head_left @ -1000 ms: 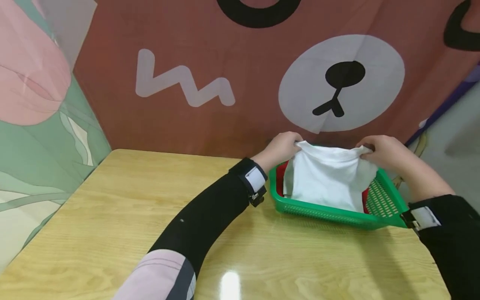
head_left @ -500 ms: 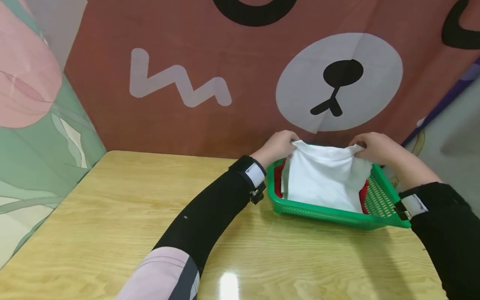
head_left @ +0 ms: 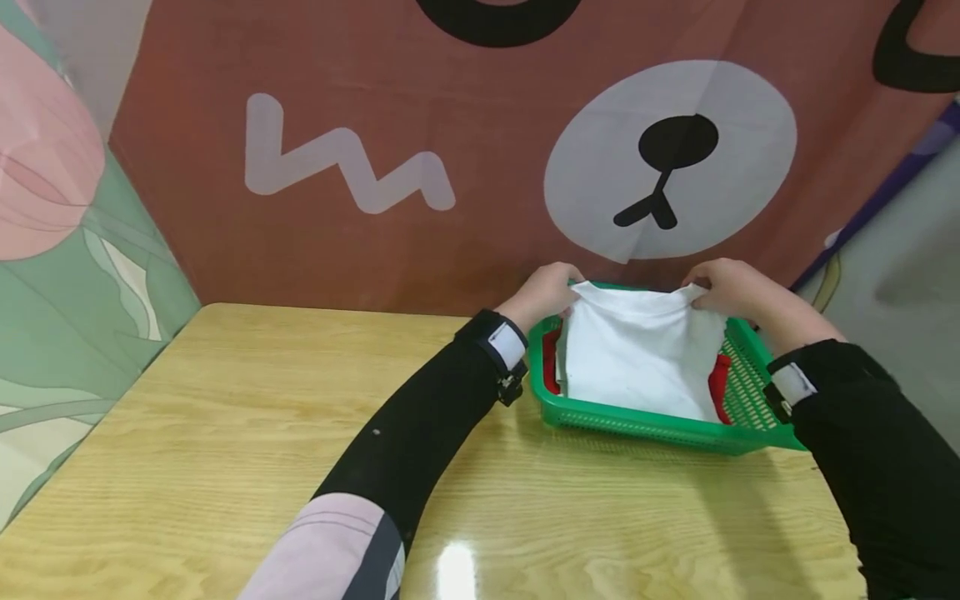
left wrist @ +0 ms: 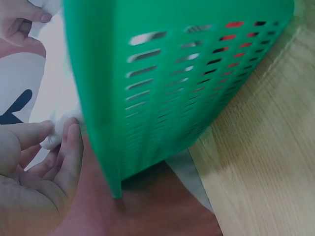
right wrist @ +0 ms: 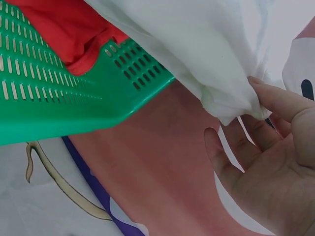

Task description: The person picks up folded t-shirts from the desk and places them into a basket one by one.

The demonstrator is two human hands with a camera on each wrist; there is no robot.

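Observation:
A folded white cloth garment (head_left: 637, 354) lies in a green plastic basket (head_left: 645, 423), its far edge raised between both hands. My left hand (head_left: 542, 293) pinches the far left corner; in the left wrist view thumb and fingers of the left hand (left wrist: 42, 172) close on the white fabric beside the basket wall. At the far right corner my right hand (head_left: 731, 292) pinches the fabric too. The right wrist view shows the right hand (right wrist: 273, 142) with thumb against fingers on the cloth's edge. Red cloth (right wrist: 74, 34) shows under the white one, mostly hidden by it.
The basket stands on a light wooden table (head_left: 262, 433), toward its back right. Right behind the table hangs a brown curtain (head_left: 337, 258) with a bear-face print. A green and pink printed cloth (head_left: 60, 317) covers the left side.
The head view has shifted slightly, so the basket sits a little further left. The right hand has come slightly closer to the left hand, and both keep their hold on the white garment.

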